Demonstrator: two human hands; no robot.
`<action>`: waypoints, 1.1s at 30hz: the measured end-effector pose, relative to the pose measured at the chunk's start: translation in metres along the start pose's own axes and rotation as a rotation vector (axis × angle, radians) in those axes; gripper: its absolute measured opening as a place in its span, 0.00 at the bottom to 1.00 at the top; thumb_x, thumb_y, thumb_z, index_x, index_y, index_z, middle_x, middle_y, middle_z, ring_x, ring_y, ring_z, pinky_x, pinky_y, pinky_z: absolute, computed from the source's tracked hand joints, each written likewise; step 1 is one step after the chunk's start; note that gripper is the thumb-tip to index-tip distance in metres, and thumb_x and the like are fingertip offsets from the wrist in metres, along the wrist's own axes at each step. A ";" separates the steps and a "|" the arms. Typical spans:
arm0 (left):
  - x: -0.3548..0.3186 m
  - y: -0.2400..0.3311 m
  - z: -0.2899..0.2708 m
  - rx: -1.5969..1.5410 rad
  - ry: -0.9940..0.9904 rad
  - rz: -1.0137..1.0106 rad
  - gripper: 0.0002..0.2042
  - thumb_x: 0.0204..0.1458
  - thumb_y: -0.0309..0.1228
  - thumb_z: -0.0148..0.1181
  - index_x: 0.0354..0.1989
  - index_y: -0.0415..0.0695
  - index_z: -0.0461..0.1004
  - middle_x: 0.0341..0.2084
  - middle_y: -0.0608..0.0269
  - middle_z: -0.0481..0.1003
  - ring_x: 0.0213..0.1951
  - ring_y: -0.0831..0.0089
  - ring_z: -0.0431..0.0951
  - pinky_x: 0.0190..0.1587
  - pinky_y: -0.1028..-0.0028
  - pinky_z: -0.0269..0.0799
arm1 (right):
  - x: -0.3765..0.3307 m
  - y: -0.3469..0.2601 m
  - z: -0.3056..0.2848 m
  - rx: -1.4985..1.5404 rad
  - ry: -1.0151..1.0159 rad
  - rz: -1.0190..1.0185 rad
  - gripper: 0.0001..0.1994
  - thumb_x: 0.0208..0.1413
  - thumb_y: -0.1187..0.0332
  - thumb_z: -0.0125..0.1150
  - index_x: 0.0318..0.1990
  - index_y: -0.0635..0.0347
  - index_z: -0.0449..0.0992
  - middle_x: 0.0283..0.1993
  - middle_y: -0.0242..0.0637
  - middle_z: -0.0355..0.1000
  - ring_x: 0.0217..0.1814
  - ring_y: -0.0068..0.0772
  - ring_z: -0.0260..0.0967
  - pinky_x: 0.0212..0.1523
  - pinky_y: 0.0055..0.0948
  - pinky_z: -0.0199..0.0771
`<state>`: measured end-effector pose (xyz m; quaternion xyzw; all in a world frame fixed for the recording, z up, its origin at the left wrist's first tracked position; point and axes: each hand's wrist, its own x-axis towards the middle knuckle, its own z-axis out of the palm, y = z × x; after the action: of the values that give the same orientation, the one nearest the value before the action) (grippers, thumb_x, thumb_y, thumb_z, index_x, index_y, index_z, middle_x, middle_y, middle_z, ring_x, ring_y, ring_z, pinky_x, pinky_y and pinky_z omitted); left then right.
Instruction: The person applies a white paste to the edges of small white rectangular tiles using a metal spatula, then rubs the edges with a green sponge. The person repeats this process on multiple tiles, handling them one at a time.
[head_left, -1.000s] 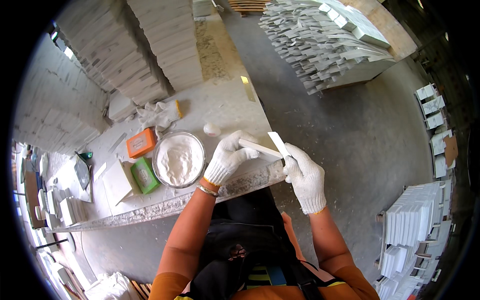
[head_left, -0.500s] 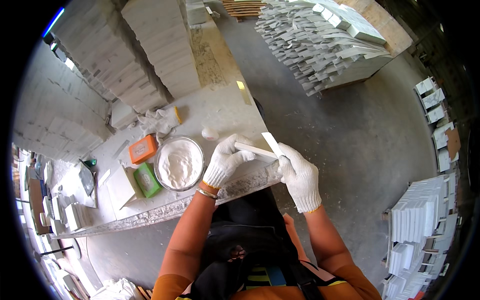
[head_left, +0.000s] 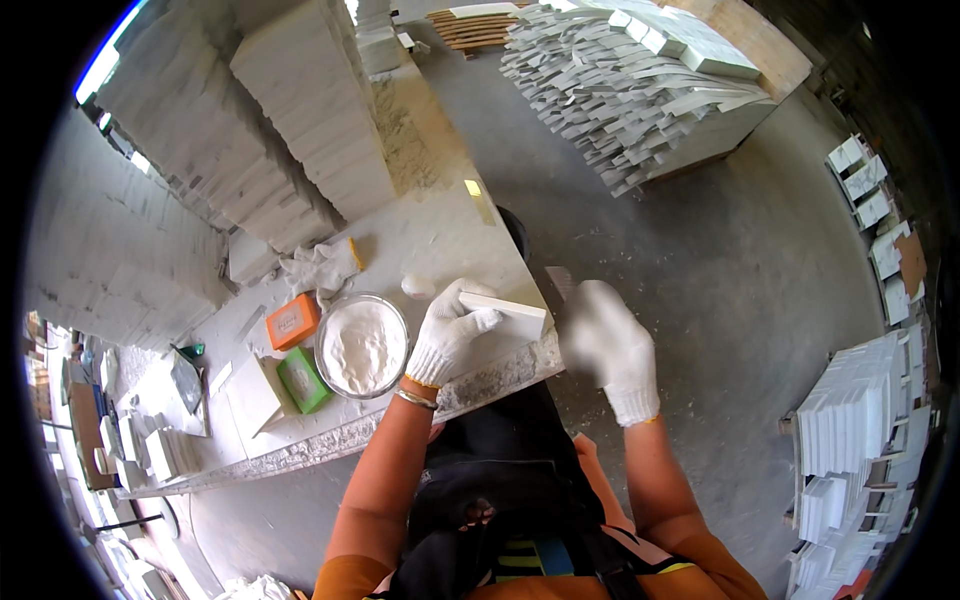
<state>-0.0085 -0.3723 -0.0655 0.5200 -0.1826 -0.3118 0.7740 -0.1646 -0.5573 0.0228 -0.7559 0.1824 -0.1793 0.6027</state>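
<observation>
My left hand (head_left: 447, 335), in a white knit glove, is closed round one end of a pale stone tile (head_left: 512, 318). The tile is tilted with its long edge up, close to the worktable's corner. Just off that corner, my gloved right hand (head_left: 615, 350) is smeared by motion. A thin, flat strip (head_left: 561, 281), also blurred, sticks up from its fingers, apart from the tile; its exact kind does not show. Left of my left hand stands a clear round bowl (head_left: 405, 330) holding white paste (head_left: 360, 345). A small whitish object (head_left: 418, 286) lies behind that hand.
An orange box (head_left: 292, 322), a green box (head_left: 304, 379) and a crumpled glove (head_left: 320, 268) lie around the bowl on the worktable (head_left: 420, 225). Tall tile stacks (head_left: 310, 110) rise at the back left. A pallet of stone strips (head_left: 620, 100) stands beyond; more tiles (head_left: 845, 425) are at right.
My right hand has moved right, away from the tile, taking the strip with it. The left hand keeps its hold on the tile. The whole view has shifted slightly.
</observation>
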 end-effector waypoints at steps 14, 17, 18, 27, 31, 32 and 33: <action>-0.019 -0.011 0.041 -0.708 -0.284 -0.536 0.24 0.59 0.39 0.65 0.58 0.35 0.71 0.45 0.55 0.77 0.46 0.63 0.79 0.51 0.67 0.77 | 0.027 0.005 -0.015 -0.150 -0.586 -0.594 0.12 0.38 0.67 0.78 0.35 0.47 0.87 0.64 0.38 0.73 0.74 0.47 0.60 0.69 0.44 0.65; -0.025 -0.020 0.043 -0.636 -0.343 -0.544 0.20 0.61 0.37 0.62 0.56 0.35 0.73 0.45 0.53 0.78 0.45 0.63 0.80 0.48 0.68 0.78 | 0.030 0.005 -0.009 -0.147 -0.659 -0.635 0.12 0.37 0.68 0.79 0.34 0.47 0.87 0.59 0.36 0.76 0.71 0.46 0.64 0.66 0.43 0.67; -0.026 -0.021 0.036 -0.647 -0.462 -0.525 0.18 0.62 0.34 0.60 0.55 0.35 0.73 0.46 0.53 0.78 0.47 0.64 0.80 0.49 0.69 0.78 | 0.028 0.003 -0.007 -0.128 -0.649 -0.590 0.12 0.37 0.68 0.79 0.34 0.48 0.87 0.53 0.35 0.78 0.64 0.45 0.70 0.63 0.42 0.71; -0.052 0.008 0.034 -0.490 0.066 -0.214 0.27 0.69 0.44 0.51 0.66 0.32 0.66 0.56 0.58 0.75 0.53 0.73 0.76 0.55 0.74 0.74 | 0.017 0.032 0.013 0.060 -0.222 -0.352 0.09 0.45 0.77 0.73 0.35 0.57 0.84 0.50 0.39 0.77 0.51 0.36 0.76 0.51 0.31 0.77; -0.047 0.032 0.053 0.210 0.106 -0.049 0.27 0.60 0.31 0.66 0.65 0.33 0.67 0.57 0.55 0.75 0.55 0.72 0.75 0.57 0.73 0.73 | 0.020 0.036 0.025 0.008 -0.177 -0.413 0.08 0.47 0.78 0.73 0.35 0.58 0.84 0.51 0.40 0.77 0.52 0.36 0.76 0.52 0.31 0.77; -0.042 0.038 0.055 -0.021 0.170 -0.102 0.24 0.55 0.24 0.69 0.60 0.33 0.71 0.52 0.58 0.77 0.51 0.74 0.77 0.55 0.74 0.73 | 0.022 0.038 0.026 -0.024 -0.184 -0.440 0.08 0.47 0.78 0.72 0.36 0.58 0.84 0.52 0.40 0.77 0.53 0.37 0.76 0.53 0.31 0.76; -0.036 0.036 0.051 0.012 0.156 -0.094 0.22 0.55 0.24 0.69 0.58 0.34 0.73 0.50 0.60 0.78 0.50 0.75 0.77 0.54 0.74 0.73 | 0.023 0.038 0.025 -0.038 -0.193 -0.441 0.08 0.48 0.78 0.72 0.36 0.58 0.84 0.52 0.40 0.77 0.54 0.37 0.76 0.53 0.31 0.76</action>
<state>-0.0556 -0.3740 -0.0105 0.5554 -0.0989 -0.3052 0.7672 -0.1345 -0.5552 -0.0187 -0.8022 -0.0420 -0.2302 0.5492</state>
